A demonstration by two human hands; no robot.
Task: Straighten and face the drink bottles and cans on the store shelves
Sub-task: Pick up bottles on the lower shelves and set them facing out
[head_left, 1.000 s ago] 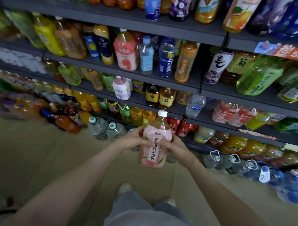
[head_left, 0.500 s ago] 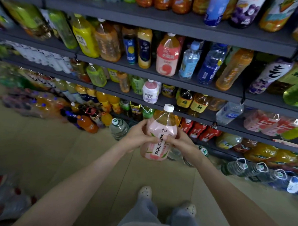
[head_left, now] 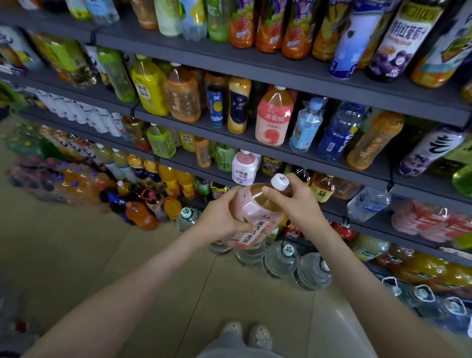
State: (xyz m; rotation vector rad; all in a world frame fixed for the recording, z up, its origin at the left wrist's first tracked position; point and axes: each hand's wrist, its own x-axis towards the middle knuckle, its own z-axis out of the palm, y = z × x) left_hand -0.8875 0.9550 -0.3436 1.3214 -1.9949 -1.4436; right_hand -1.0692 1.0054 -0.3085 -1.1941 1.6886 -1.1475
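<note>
While I stand facing the drinks, both my hands are grasping one peach tea bottle (head_left: 254, 217), and I take the small pink-and-white bottle (head_left: 244, 168) on the shelf (head_left: 184, 165) as my mark for everything else. My tea bottle is off the shelf, held in the air just below that small bottle and slightly to its right, nearer to me. It is tilted, with its white cap (head_left: 280, 181) up and to the right, level with the small bottle's base and just beside it. The pink label with dark characters faces me.

My left hand (head_left: 222, 213) wraps the bottle's body from the left, below the small bottle, thumb lying across the label. My right hand (head_left: 296, 205) clasps the shoulder and neck, below and right of the small bottle, thumb pressed on the shoulder and fingers curled behind the neck under the cap.

One shelf above the small bottle and a little right stands a large peach bottle (head_left: 274, 118), upright, its label to the front. Well to the right of the small bottle, on the same shelf, a clear water bottle (head_left: 367, 203) leans over. Far below the small bottle, big water jugs (head_left: 280, 259) stand on the floor (head_left: 91, 253), and lower still are my shoes (head_left: 245, 333)
</note>
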